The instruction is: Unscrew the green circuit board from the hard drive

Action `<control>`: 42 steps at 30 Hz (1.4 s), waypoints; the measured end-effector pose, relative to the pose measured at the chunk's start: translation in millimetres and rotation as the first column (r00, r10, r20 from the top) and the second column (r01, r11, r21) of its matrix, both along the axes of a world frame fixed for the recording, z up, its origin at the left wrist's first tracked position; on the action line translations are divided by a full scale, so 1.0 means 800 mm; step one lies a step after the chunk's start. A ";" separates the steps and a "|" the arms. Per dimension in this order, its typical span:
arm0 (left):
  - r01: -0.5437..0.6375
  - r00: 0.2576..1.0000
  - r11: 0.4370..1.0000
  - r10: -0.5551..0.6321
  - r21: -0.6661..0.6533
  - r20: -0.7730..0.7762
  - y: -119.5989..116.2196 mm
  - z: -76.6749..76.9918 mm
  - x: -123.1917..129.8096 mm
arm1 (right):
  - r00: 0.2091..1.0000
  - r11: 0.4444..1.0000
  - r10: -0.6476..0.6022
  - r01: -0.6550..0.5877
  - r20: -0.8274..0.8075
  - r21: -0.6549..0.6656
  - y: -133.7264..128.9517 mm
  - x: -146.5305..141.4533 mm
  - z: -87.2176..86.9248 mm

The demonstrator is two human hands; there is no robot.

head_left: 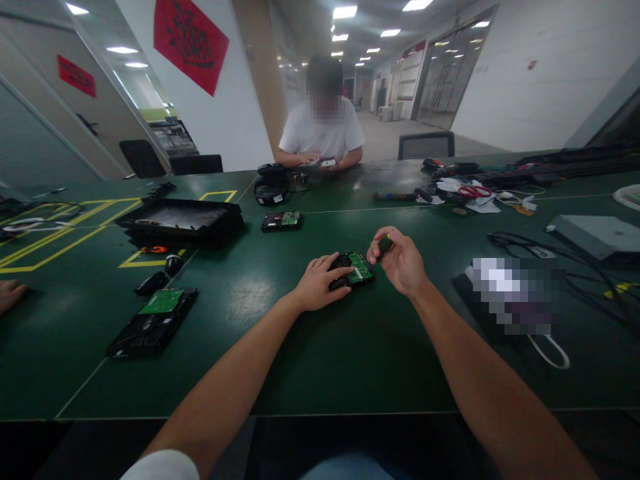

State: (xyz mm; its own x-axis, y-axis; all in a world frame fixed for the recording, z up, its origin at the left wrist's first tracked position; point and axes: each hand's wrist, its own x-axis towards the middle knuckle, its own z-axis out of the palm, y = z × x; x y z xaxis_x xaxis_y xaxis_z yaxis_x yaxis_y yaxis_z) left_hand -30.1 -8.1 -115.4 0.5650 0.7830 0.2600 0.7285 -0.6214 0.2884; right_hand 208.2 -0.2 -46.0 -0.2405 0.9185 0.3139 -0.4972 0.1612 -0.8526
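A hard drive (361,268) with a green circuit board facing up lies on the green table in front of me. My left hand (323,283) rests over its left part, fingers spread across the top and thumb at the near edge, holding it. Just right of the drive and raised above the table, my right hand (400,260) is closed around a screwdriver (385,245) with a dark and yellow-green handle. Its shaft is hard to make out. Another hard drive (281,221) lies farther back, and a larger one (155,320) sits to the left.
A black open casing (183,220) stands at the back left. Another person (323,133) sits opposite, holding a small white object. Someone else's hand (11,295) shows at the left edge. Cables (595,273) and a grey metal box (595,235) lie at right.
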 end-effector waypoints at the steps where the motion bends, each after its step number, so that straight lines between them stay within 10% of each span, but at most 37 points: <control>1: -0.001 1.000 1.000 0.001 0.001 -0.001 0.000 0.000 0.000 | 1.000 1.000 0.000 0.000 0.003 0.009 0.000 -0.001 0.000; 42: 0.002 1.000 0.999 -0.002 0.040 0.009 0.000 -0.002 0.002 | 0.999 1.000 0.006 -0.007 -0.042 -0.003 -0.001 -0.004 -0.004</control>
